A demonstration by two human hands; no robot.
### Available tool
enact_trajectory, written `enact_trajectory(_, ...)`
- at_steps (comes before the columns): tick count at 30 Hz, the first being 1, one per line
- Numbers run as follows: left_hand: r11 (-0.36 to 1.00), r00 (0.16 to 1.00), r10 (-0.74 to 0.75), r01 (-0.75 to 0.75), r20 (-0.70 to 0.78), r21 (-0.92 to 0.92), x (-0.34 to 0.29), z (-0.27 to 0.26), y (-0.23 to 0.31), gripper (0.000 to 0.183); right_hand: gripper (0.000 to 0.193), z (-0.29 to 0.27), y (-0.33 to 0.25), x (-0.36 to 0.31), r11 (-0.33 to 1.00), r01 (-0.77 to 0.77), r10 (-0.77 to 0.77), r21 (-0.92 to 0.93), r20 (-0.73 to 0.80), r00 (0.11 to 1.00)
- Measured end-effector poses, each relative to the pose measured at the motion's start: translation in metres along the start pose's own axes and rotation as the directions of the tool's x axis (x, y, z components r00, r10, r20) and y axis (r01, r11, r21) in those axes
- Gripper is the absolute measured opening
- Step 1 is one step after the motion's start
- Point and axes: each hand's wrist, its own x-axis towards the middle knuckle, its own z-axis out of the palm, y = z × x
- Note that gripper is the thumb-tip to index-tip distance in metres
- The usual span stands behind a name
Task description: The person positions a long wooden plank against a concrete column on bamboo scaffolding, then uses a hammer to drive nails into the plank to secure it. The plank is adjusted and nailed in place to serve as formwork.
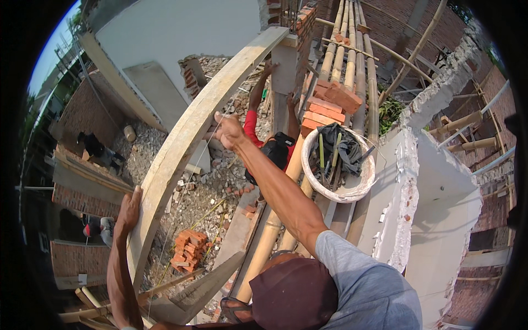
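Observation:
A long pale wooden plank (192, 115) runs from the lower left up to the top of a concrete column (284, 66); the lens makes it look curved. My left hand (128, 212) grips its outer edge near the lower end. Farther along, my right hand (227, 132) is closed at the inner edge, its fingertips partly hidden. A thin string (175, 214) hangs or stretches close beside that hand. Below, a person with a red sleeve (250, 125) reaches up, with hands at the column.
Bamboo poles (258, 256) form a walkway at right, bearing orange bricks (325, 110) and a white bucket (352, 193) with dark plastic and tools. A broken white wall (399, 203) stands beside it. Rubble and a brick pile (188, 250) lie below; two other people are at far left.

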Motion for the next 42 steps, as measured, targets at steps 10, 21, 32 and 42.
enact_trajectory(10,1.0,1.0,-0.004,0.004,-0.007,0.0,-0.001,0.001,0.005,0.069,0.035,-0.005,0.002,-0.001,0.999,-0.019,0.018,0.038,0.01,1.0)
enact_trajectory(21,0.997,0.999,0.017,-0.014,-0.045,0.074,0.004,0.005,-0.011,0.072,0.038,-0.009,0.003,0.0,0.999,0.014,-0.017,0.042,0.072,0.997)
enact_trajectory(32,0.99,0.997,-0.066,0.069,-0.024,0.121,0.003,0.0,-0.009,0.076,0.038,-0.005,0.002,-0.002,1.0,0.013,-0.014,0.027,0.032,0.999)
enact_trajectory(42,0.98,0.991,-0.13,0.132,-0.02,0.148,0.002,-0.001,-0.01,0.076,0.033,-0.009,0.007,0.003,0.999,0.029,-0.029,0.013,0.009,1.0)
